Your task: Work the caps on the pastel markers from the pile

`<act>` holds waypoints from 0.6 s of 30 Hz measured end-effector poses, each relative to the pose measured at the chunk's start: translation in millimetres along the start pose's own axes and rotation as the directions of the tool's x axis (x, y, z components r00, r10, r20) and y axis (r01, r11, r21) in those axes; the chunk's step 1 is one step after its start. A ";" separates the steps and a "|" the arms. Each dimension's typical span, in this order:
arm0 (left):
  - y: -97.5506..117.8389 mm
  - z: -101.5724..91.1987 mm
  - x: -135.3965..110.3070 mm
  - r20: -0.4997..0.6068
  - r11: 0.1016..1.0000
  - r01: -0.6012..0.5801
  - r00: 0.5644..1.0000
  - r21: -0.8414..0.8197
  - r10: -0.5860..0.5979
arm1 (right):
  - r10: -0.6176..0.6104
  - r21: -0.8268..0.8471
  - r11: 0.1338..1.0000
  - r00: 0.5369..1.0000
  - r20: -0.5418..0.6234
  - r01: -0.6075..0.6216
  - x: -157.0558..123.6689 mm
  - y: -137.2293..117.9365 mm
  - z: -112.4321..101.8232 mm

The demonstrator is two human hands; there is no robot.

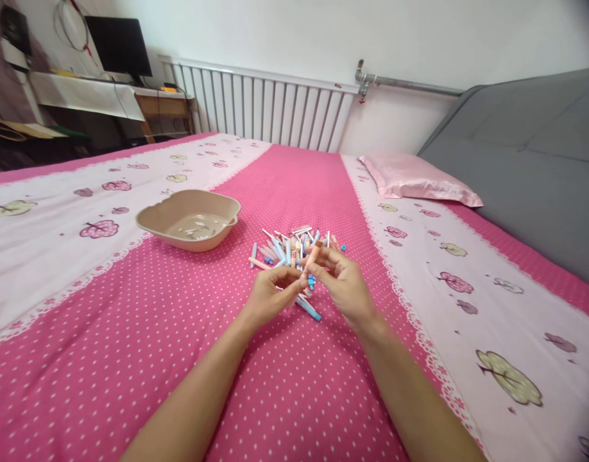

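Forearms [193, 385] stretched over the bed [299, 176], left hand [270, 294] and right hand [346, 285] nearly together, both pinching an orange pen [314, 255] above the heap of pens [288, 249]; a slack grip could have dropped it among the others.

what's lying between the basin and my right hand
In the head view, pink sheet comes right after the basin, then the pile of pen parts, which runs up to the right hand.
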State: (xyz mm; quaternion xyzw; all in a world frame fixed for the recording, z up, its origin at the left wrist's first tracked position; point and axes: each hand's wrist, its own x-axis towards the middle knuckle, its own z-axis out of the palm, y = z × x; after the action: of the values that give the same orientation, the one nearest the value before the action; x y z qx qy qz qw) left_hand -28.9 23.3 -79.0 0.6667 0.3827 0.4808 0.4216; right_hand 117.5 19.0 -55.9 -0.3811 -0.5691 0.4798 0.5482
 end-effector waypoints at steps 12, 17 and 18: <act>-9.3 -1.5 0.0 0.062 0.991 0.051 0.997 -0.127 -0.043 | 0.095 0.052 0.994 0.992 0.078 -0.099 -1.6 -6.4 -1.5; -4.2 -3.0 -0.7 0.179 0.932 0.168 0.977 -0.321 -0.115 | 0.133 0.080 0.987 0.986 0.105 -0.141 -2.0 -10.9 -4.3; -2.8 -3.6 -1.0 0.202 0.921 0.187 0.972 -0.341 -0.123 | 0.137 0.081 0.986 0.984 0.111 -0.146 -2.0 -11.4 -4.7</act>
State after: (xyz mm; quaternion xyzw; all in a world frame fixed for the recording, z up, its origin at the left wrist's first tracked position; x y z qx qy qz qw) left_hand -33.0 24.1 -81.3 0.5864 0.3016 0.4463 0.6050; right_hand 123.4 14.8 -45.8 -0.3701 -0.5469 0.5617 0.4984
